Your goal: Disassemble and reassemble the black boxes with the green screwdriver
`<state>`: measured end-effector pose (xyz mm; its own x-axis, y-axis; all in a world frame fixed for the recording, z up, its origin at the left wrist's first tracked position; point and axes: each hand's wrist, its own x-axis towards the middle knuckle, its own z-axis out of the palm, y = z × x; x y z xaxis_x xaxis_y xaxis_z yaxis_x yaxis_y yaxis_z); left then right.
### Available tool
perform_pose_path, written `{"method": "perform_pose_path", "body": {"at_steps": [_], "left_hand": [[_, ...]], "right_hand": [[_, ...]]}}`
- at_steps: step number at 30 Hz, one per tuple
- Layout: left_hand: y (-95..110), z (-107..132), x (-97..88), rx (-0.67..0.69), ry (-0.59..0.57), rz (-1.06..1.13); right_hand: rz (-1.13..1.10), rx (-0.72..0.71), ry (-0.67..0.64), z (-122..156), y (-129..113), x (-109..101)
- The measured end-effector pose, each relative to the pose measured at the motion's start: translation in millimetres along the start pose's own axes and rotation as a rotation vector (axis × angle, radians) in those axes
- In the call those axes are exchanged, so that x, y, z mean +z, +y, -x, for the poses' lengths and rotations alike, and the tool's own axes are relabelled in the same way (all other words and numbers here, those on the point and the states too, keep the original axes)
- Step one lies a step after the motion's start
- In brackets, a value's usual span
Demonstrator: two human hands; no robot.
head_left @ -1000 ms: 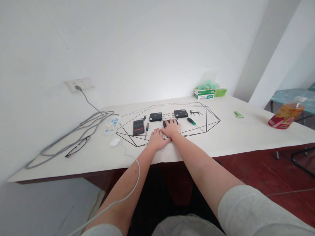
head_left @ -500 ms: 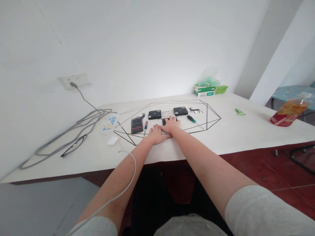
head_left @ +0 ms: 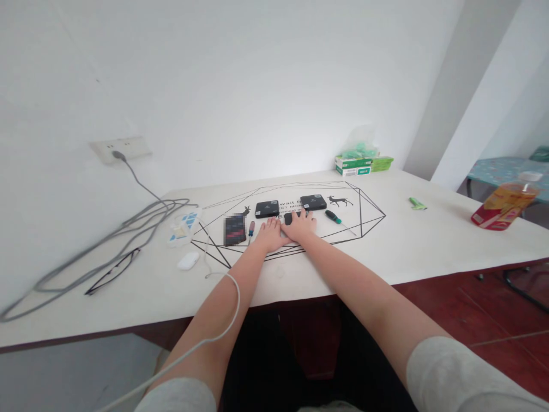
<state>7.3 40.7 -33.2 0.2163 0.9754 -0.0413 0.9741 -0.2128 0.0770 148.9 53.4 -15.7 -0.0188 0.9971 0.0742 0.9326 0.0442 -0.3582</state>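
My left hand [head_left: 269, 234] lies flat on the white table [head_left: 407, 246], fingers stretched forward, just right of a small red-and-blue screwdriver [head_left: 250, 229]. My right hand [head_left: 302, 225] rests flat beside it, fingers spread over a small black device [head_left: 288, 218] that it mostly hides. Two more black boxes lie just beyond the fingers, one [head_left: 266, 209] on the left and one [head_left: 313, 202] on the right. A green-handled screwdriver [head_left: 335, 218] lies to the right of my right hand. A dark phone-like slab [head_left: 234, 230] lies to the left.
Grey cables [head_left: 107, 234] run from a wall socket [head_left: 120, 149] across the table's left. Glasses [head_left: 112, 272], a white earbud case [head_left: 188, 261] and a small packet [head_left: 182, 226] lie there. Tissue boxes [head_left: 359, 163] stand at the back, a green lighter [head_left: 417, 203] and an orange bottle [head_left: 501, 205] to the right.
Both hands stay flat in the same spot on the table. The camera has shifted a little, so the view sits slightly further right and closer.
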Motion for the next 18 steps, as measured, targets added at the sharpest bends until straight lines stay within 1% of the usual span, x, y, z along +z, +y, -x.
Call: {"method": "perform_pose_path", "body": {"at_steps": [2,4,9,12,15,16,18], "left_hand": [[-3,1,-0.6,0.017,0.0,0.007],[-5,1,-1.7,0.026,-0.006,0.018],[-9,1,-6.5,0.03,-0.006,0.062],[-10,3,-8.2,0.044,0.0,0.097],[-11,4,-7.6,0.062,0.015,0.128],[-12,4,-7.0,0.07,0.022,0.144],[-13,3,-5.5,0.095,0.041,0.184]], "right_hand": [[-0.024,0.041,0.032,4,1,2],[-0.033,0.057,0.033,5,2,2],[-0.05,0.023,0.029,6,5,-6],[-0.105,0.022,0.037,7,9,-13],[-0.26,0.03,0.049,8,12,-19],[-0.354,0.032,0.041,9,12,-21],[-0.63,0.033,-0.014,9,12,-25]]}}
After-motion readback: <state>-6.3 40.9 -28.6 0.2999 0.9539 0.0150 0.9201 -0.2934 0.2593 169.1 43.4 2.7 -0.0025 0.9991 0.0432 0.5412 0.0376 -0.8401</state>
